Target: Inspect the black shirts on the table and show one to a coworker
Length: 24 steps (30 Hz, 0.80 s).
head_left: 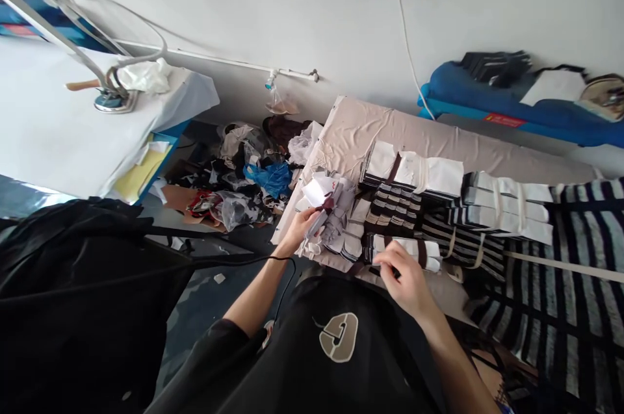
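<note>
My left hand [298,231] grips a bundle of grey fabric pieces [319,222] with a dark maroon band around it, at the left end of the cloth-covered table [351,120]. White paper stands at the bundle's far side. My right hand [407,279] is curled, thumb and fingers drawn together, in front of a white bundle with brown bands [407,248]. Whatever its fingers may hold is too small to make out. Between the hands lie loose grey and white pieces [348,242]. Behind them are small dark-and-light stacks [392,209].
White-topped tied stacks [443,173] and striped black-and-grey fabric [575,258] cover the table's right side. At left, an iron [114,101] rests on a white ironing table [53,121]. Scraps and plastic bags [268,177] heap on the floor between. A black cloth [82,310] hangs near left.
</note>
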Each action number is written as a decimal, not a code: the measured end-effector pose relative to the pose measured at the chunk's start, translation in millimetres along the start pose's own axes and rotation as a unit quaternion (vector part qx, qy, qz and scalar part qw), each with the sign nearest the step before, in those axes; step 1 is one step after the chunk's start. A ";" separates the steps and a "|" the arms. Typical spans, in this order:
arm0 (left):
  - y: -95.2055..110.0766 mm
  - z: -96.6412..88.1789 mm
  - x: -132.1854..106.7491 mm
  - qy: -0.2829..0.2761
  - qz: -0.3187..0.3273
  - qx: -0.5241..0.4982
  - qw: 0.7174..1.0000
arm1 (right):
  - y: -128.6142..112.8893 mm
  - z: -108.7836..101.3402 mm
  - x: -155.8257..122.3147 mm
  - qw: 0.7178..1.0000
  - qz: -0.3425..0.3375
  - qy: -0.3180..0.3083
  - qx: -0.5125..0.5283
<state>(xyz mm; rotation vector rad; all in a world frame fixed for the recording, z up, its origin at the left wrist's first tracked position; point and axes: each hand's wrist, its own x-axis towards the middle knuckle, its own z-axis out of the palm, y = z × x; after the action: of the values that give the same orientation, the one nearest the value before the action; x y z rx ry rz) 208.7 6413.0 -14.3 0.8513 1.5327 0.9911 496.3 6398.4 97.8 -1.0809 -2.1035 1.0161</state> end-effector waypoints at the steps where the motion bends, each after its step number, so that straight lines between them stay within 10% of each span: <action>1: 7.4 -1.4 -7.6 0.017 0.021 0.051 0.998 | -1.8 12.5 10.9 1.000 0.017 -0.009 0.017; 6: 56.7 11.6 -61.4 0.094 0.229 0.365 0.898 | 4.0 65.0 39.0 0.960 0.209 -0.038 0.181; 11: 90.2 23.6 -71.9 -0.154 0.338 0.304 0.877 | 4.8 68.7 28.3 0.873 0.313 0.030 0.372; 13: 93.1 21.5 -57.0 -0.192 0.321 0.291 0.881 | 2.7 57.5 24.8 0.850 0.333 0.108 0.394; 18: 76.7 40.4 -0.4 -0.012 0.157 0.433 0.888 | -0.9 19.1 26.5 0.800 0.318 0.287 0.420; 24: 50.8 36.1 36.5 -0.055 0.050 0.312 0.947 | -0.4 -19.6 23.1 0.793 0.283 0.341 0.418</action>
<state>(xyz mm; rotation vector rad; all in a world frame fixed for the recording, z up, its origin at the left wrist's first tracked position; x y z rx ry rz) 238.6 6471.8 15.0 1.4109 1.7414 0.5048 498.7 6425.0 112.1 -1.3117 -0.6009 1.3485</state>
